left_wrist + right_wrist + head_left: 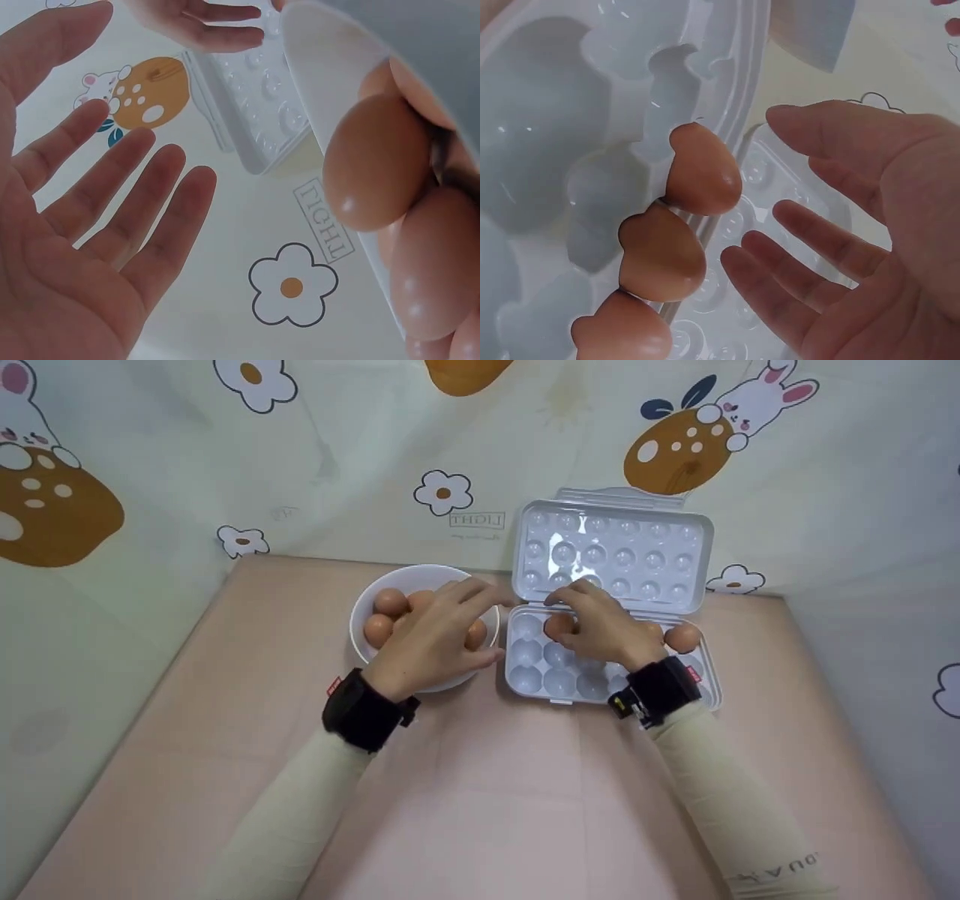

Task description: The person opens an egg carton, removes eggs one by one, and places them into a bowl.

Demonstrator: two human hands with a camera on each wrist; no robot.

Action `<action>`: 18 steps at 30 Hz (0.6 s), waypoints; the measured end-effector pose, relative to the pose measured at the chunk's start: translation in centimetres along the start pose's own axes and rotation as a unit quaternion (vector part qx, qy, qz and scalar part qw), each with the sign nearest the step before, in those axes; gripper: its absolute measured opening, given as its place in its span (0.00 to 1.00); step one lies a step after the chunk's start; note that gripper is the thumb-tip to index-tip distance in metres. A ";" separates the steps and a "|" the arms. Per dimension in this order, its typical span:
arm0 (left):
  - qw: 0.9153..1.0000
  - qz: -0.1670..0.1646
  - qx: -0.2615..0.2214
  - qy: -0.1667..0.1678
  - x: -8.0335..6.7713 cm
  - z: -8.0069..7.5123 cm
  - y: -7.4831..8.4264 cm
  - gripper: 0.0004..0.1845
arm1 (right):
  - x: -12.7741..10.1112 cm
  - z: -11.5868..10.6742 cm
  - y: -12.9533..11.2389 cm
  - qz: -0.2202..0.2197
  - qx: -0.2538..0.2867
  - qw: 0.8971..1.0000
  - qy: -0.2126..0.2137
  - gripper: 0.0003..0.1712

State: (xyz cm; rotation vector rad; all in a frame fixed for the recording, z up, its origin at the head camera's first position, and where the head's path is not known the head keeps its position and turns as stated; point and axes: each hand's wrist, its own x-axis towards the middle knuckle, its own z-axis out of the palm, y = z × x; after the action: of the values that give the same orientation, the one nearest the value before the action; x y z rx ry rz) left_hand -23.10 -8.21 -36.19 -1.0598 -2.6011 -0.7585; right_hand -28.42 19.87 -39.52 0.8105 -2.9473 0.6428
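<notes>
A white bowl [405,575] holds several brown eggs [391,601]. Over it is my left hand [431,641], its fingers spread; in the left wrist view the palm is bare, beside the bowl's eggs [375,165]. To the right stands an egg box [527,679], its clear lid [624,557] raised. My right hand [600,622] is over the box's back row, by an egg [559,626] seated in a cup. The right wrist view shows relaxed fingers apart from a row of eggs [664,255]. Another egg [682,637] sits at the row's right end.
A pinkish table top [465,810] lies under the bowl and box. Behind them hangs a pale cloth [360,472] printed with flowers and rabbits, close to the raised lid. The front cups of the box's left side hold nothing.
</notes>
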 end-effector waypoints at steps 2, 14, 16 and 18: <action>1.000 -0.006 -0.003 -0.004 -0.1 0.3 0.2 0.30 | 0.3 0.2 -0.2 0.004 -0.013 1.000 -0.012 0.26; 1.000 0.001 0.007 0.008 -0.3 2.3 0.2 0.31 | 1.0 1.9 -0.8 0.049 -0.059 0.996 -0.038 0.19; 1.000 0.006 0.014 0.009 -0.2 2.5 0.2 0.30 | 1.0 2.1 -0.8 0.057 -0.064 0.996 -0.039 0.15; 1.000 0.011 0.021 0.006 -0.1 2.7 0.2 0.30 | 1.0 2.2 -0.8 0.062 -0.068 0.995 -0.039 0.14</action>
State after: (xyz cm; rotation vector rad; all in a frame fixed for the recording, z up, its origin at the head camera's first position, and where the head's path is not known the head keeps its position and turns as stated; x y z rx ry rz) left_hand -22.90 -6.66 -38.40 -1.0669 -2.5793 -0.7006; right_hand -28.70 17.89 -41.14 0.6613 -3.0896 0.4177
